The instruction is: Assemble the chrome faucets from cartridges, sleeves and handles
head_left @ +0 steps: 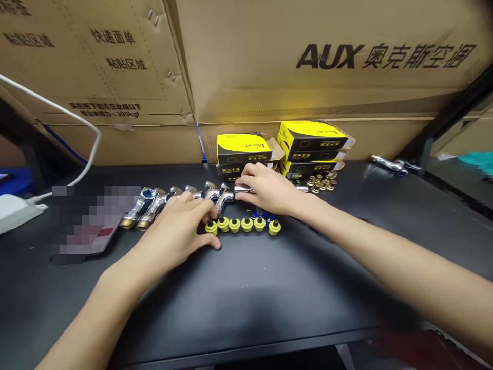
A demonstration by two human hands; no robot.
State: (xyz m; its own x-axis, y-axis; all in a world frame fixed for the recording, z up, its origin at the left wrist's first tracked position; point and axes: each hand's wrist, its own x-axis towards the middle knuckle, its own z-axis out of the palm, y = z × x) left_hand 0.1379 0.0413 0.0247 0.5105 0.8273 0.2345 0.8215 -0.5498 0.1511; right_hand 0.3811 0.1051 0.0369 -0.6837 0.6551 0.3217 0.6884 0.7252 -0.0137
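A row of several chrome angle valves (154, 205) lies on the black table (246, 288). In front of them stands a line of several yellow plastic caps with black centres (246, 224). My left hand (179, 226) rests on the table, fingers curled at the leftmost yellow cap and against a chrome valve (223, 199). My right hand (269, 189) pinches a chrome valve part (242, 189) at the right end of the row. Small blue pieces (260, 213) show just below my right hand.
Yellow-and-black small boxes (308, 149) are stacked behind the hands, with a pile of brass nuts (321, 182) beside them. Large cardboard cartons (269, 67) wall off the back. A chrome fitting (391, 164) lies far right. A white cable and adapter (15, 210) sit at left.
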